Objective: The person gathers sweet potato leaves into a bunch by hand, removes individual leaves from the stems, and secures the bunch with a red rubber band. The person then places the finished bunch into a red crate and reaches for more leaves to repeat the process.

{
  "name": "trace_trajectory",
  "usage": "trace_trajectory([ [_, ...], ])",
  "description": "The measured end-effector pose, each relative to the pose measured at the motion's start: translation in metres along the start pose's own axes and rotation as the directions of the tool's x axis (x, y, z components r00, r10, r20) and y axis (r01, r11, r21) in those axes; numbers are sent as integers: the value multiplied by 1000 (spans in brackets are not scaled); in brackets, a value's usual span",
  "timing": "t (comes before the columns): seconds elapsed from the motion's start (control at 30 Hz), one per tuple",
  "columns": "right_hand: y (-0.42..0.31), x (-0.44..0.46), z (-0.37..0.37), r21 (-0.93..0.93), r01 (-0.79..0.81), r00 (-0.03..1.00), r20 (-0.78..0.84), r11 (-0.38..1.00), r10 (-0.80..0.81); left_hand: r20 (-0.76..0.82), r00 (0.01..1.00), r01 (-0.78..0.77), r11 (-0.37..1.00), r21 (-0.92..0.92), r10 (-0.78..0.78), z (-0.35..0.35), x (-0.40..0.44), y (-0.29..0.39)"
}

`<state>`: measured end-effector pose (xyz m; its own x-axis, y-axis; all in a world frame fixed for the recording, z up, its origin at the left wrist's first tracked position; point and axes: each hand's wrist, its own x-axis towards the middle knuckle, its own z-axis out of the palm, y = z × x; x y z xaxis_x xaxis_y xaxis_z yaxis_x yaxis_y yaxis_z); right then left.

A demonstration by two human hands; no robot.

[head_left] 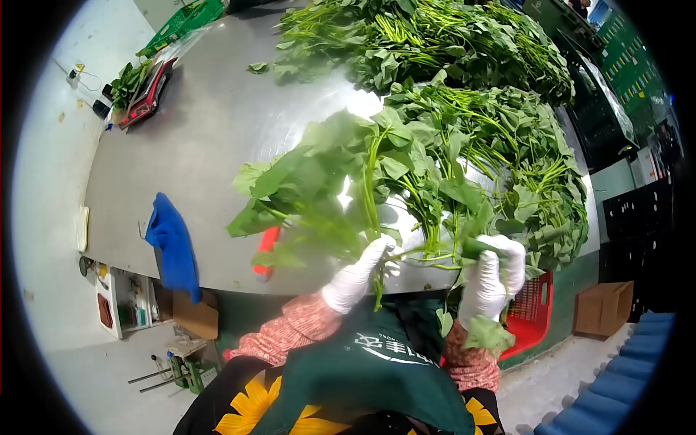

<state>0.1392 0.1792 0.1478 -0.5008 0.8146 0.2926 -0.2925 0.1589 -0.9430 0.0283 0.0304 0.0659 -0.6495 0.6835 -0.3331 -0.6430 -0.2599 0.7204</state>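
Note:
My left hand (pixel 362 274), in a white glove, is closed around the stems of a bunch of leafy greens (pixel 371 174). The bunch fans out beyond my fingers, and its leaves on the left are blurred. My right hand (pixel 494 279), also gloved, has its fingers curled on a leafy green stem (pixel 475 249) near the table's front edge. A thin stem runs between the two hands. A loose leaf (pixel 488 335) hangs by my right wrist. Just past the hands, a large pile of leafy greens (pixel 536 138) covers the right part of the metal table (pixel 210 123).
A red bar-shaped object (pixel 266 254) lies left of the bunch. Blue cloth (pixel 172 243) drapes over the front edge. A red-framed device (pixel 148 94) and green crate (pixel 185 25) are at the far left. Below right stand a red basket (pixel 533 312) and cardboard box (pixel 602 310).

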Motion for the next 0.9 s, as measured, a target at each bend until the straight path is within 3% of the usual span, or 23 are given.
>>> trace_trajectory([
  [0.03,-1,1,-5,49,62,998,-27,997,-61,30,999,-38,998,56,36,0,1,1],
  [0.1,-15,-2,-29,-82,-21,998,-53,996,17,96,990,-115,980,165,100,2,2,4],
  [0.13,-17,-4,-43,-101,-22,999,-47,995,17,57,998,-6,983,185,-5,7,-1,11],
  [0.23,-30,-14,-68,-181,-83,990,-123,980,61,193,978,-132,956,261,83,16,-4,13],
  [0.3,-18,-22,-95,-262,40,992,-109,964,-71,178,978,-175,902,394,112,21,-3,14],
  [0.4,-29,-26,-124,-160,-49,970,-241,986,9,113,985,-171,797,579,129,28,-5,17],
  [0.43,-30,-23,-137,-108,-56,949,-316,993,19,47,995,-99,837,537,88,20,-2,11],
  [0.5,-30,-15,-171,-81,33,806,-587,996,-75,-79,997,36,900,434,-2,-3,8,-4],
  [0.53,-39,-15,-183,-153,50,895,-431,987,-112,-5,999,-48,971,236,51,2,8,8],
  [0.57,-35,-13,-190,-181,1,777,-619,983,-115,-37,999,-25,981,191,33,0,6,10],
  [0.63,-45,-16,-224,-434,-301,905,-411,849,111,-32,999,-28,994,101,32,-4,6,11],
  [0.67,-36,-17,-227,-616,-273,952,-286,739,112,-22,999,-21,990,139,24,-4,5,14],
  [0.7,-29,-18,-237,-848,-109,991,-49,519,128,-9,1000,-11,984,176,13,-1,3,20],
  [0.73,-14,-27,-245,-943,-26,975,49,331,216,7,1000,1,978,210,-3,0,3,22],
  [0.77,1,-36,-255,-988,80,940,119,134,320,0,1000,-11,964,265,11,0,3,19],
  [0.83,9,-40,-214,-966,140,892,29,-215,450,-3,999,-31,927,374,34,1,2,8],
  [0.9,8,-32,-162,-958,220,919,267,185,291,88,985,-175,889,423,152,13,-5,11],
])
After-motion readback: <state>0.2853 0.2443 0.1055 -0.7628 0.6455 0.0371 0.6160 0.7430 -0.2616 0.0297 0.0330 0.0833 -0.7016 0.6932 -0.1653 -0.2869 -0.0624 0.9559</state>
